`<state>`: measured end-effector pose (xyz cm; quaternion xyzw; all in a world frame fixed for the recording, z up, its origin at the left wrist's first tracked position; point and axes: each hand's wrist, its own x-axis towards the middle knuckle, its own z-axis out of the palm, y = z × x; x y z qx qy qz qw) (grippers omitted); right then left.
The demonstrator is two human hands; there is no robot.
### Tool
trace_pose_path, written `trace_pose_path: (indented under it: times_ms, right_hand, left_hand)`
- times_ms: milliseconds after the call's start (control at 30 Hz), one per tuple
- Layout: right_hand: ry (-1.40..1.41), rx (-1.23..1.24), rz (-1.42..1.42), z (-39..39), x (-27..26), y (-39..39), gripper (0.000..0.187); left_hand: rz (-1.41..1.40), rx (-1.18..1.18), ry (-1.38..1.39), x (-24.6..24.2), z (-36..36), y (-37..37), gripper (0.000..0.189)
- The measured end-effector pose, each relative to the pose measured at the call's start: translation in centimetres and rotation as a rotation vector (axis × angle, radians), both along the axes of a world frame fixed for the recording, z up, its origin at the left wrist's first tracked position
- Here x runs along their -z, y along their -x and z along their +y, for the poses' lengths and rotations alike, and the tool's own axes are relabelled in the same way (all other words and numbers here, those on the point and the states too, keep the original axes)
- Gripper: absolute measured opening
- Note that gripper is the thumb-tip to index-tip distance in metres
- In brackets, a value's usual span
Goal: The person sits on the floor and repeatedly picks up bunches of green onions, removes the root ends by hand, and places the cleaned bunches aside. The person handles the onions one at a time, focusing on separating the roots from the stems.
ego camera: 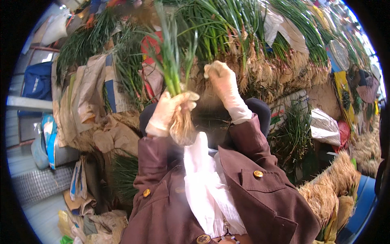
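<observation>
My left hand [168, 111], in a pale glove, grips a small bunch of green onions [173, 77]. Their green leaves point away from me, and their pale, stringy roots [182, 126] hang below the hand toward my body. To the right, my right hand [219, 76] is also gloved and raised apart from the bunch. Its fingers are curled in, with nothing seen sticking out of them. Just beyond it lies a long heap of green onions [213, 36], roots facing me.
Folded woven sacks [88, 91] and more green onions [91, 36] lie to the left. Loose green leaves [292, 134] sit at right, near a white bag [324, 126]. Root bundles [329, 186] rest beside a blue container [364, 198]. A metal rail [30, 103] stands at far left.
</observation>
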<state>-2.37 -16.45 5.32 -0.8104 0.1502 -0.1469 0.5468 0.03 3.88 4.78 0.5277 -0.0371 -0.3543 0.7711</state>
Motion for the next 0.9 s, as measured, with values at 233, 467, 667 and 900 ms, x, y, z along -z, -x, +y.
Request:
trace_pose_path:
  times_ms: [233, 467, 667, 900]
  right_hand:
    - [0.487, 0.014, 0.276, -9.1, 1.6, 3.9, 0.041]
    - [0.535, 0.062, 0.546, -15.2, 5.5, 0.9, 0.04]
    - [0.066, -0.158, 0.183, -11.3, 1.1, 6.6, 0.022]
    - [0.065, -0.208, 0.131, -5.5, -2.2, 7.7, 0.015]
  left_hand:
    - [-0.104, -0.187, 0.154, 0.7, 1.8, -1.4, 0.031]
    - [-0.092, -0.103, 0.067, 0.0, -2.1, -3.3, 0.022]
    - [-0.167, 0.13, -0.054, -1.9, -9.1, -4.0, 0.028]
    - [-0.233, 0.1, -0.025, 0.2, -13.0, -3.0, 0.025]
